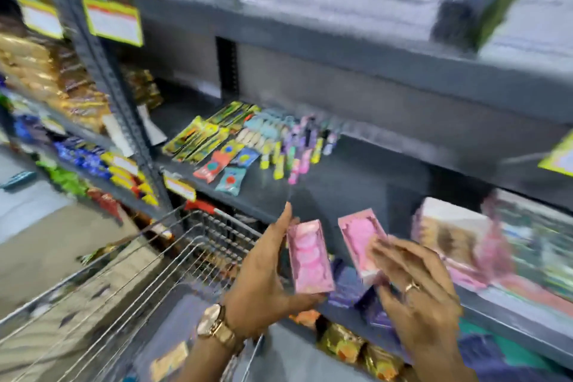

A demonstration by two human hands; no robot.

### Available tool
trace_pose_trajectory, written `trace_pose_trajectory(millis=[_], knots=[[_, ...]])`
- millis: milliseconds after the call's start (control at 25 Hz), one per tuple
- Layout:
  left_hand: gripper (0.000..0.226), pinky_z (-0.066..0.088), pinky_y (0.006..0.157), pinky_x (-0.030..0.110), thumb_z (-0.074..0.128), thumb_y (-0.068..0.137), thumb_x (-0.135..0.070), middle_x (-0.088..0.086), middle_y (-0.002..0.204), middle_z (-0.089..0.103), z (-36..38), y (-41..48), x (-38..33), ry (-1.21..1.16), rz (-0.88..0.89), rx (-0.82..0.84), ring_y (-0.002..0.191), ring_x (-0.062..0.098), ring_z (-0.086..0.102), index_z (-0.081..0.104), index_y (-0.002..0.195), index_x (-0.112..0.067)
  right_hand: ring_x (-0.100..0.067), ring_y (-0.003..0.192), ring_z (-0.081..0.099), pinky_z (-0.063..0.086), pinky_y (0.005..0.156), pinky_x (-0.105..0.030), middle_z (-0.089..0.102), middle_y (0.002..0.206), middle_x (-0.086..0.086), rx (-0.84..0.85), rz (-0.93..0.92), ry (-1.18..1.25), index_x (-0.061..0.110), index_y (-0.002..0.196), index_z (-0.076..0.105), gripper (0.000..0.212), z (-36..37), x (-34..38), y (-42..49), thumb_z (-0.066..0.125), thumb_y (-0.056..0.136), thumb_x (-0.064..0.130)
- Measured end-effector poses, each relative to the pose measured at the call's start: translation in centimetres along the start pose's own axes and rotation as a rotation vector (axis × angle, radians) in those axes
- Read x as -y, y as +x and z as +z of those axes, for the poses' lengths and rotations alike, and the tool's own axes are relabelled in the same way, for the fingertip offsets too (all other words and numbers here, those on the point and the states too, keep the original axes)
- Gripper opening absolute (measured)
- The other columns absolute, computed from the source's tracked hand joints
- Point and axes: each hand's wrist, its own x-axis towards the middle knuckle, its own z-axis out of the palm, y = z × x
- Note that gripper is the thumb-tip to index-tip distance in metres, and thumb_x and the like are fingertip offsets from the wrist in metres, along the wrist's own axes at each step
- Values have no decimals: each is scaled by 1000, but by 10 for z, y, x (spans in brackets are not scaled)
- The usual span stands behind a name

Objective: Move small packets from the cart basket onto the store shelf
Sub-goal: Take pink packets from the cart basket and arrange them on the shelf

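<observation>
Both hands hold flat pink rectangular packets above the grey metal shelf (pixel 356 170), left hand (pixel 266 267) pinching one (pixel 308 257) by its edges, right hand (pixel 415 285) loosely curled round another (pixel 361 242), which may well slip and drop into the wire cart basket (pixel 173 254)

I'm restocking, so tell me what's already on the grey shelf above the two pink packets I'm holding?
On the grey shelf lie yellow-green packets, red and blue packets, and rows of small pastel tubes. Blur hides labels; the shelf's back left corner is too dark to read.
</observation>
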Motion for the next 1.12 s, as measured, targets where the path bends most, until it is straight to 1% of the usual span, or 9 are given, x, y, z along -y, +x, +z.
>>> trace_pose_trajectory(millis=[160,280,400,480,560,680,840,1040,1120], knots=[[123,23,108,0,88,54,-41,-18,145,37,52,43,-40,38,125,220,136,-8,35,11,149,-30,-10,109,53,34,106,-14,66,106,6,-115,2,-264,8,97,75,38,-62,-34,-18,43,97,29],[123,17,104,-5,81,54,-49,-17,144,37,90,72,-54,135,143,348,136,-4,33,1,148,-42,-16,96,59,39,98,-18,74,97,1,-157,86,-433,4,91,79,25,-86,-62,-26,59,81,15],[123,18,105,4,77,56,-51,-12,152,29,124,106,-61,291,161,442,141,4,27,2,152,-35,-19,81,67,44,77,-23,76,89,-3,-32,369,-485,15,85,77,35,-102,-87,-26,77,54,-1],[121,20,112,10,77,60,-42,-8,157,24,142,128,-64,370,183,509,145,9,22,1,153,-29,-20,80,70,44,71,-23,72,92,2,117,464,-454,25,84,72,43,-110,-106,-17,75,52,-4],[118,18,118,17,78,62,-34,-5,155,23,154,148,-66,433,203,621,147,15,17,4,154,-21,-24,103,69,45,87,-22,74,96,0,303,303,-439,20,84,70,42,-113,-129,-5,66,53,-8],[107,31,109,14,81,58,-31,-4,127,35,176,173,-73,496,270,693,124,15,40,23,147,-17,-24,130,51,46,101,-28,68,117,-8,534,168,-416,17,87,69,38,-116,-168,32,58,60,-7],[95,42,95,19,79,56,-44,-5,131,41,199,188,-70,622,280,691,119,19,50,35,138,-24,-23,122,46,40,96,-34,66,110,-6,820,59,-460,15,90,63,25,-101,-203,67,48,75,2],[87,9,124,35,69,72,-55,2,158,28,212,187,-54,833,344,714,150,22,12,35,145,-20,-32,128,35,29,102,-41,53,128,-12,885,-61,-825,7,117,62,36,-84,-200,79,48,84,-1],[67,16,121,33,67,78,-48,4,155,35,212,185,-53,826,364,682,146,25,20,51,135,-15,-33,127,34,28,104,-43,51,131,-13,943,21,-881,6,117,63,32,-71,-183,73,53,88,10]])
